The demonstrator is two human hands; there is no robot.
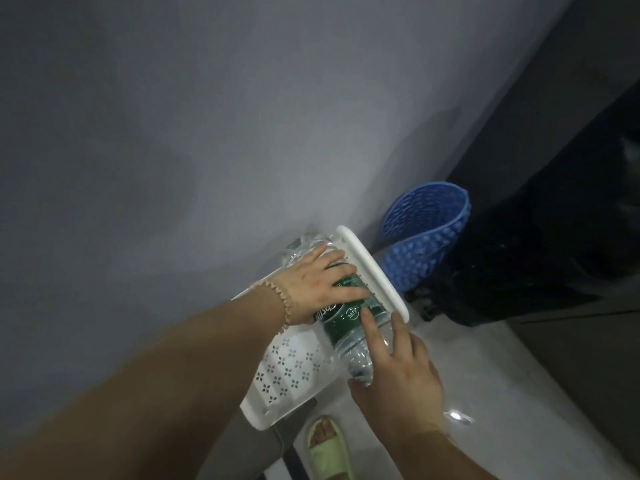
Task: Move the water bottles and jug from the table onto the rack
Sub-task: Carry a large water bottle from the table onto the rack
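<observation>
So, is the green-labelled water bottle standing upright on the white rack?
No, the water bottle lies on its side on the white rack, with the left hand gripping its middle.

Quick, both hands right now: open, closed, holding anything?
Left hand: grips the green-labelled bottle from above.
Right hand: open, straight fingers pressed against the bottle's lower end.

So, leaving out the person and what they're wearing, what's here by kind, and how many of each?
Green-label bottle: 1
Clear container behind it (bottle or jug, cannot tell): 1
White rack: 1
Blue basket: 1
Black bag: 1
Total: 5
</observation>
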